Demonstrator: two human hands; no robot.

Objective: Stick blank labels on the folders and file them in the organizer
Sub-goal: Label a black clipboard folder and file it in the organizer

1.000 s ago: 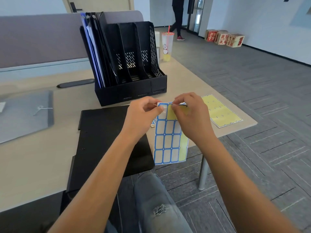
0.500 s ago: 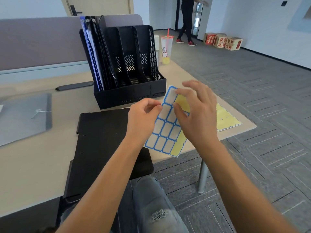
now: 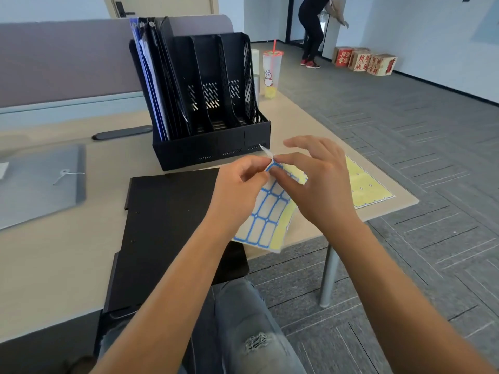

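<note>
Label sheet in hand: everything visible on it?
The label sheet is a grid of white, blue-bordered labels on yellow backing, glossy paper by the look. It hangs tilted over the desk edge. The left hand pinches its top. The right hand pinches the top corner, where one label is lifting away.

Organizer walls the far side — black folder lies flat.
</note>
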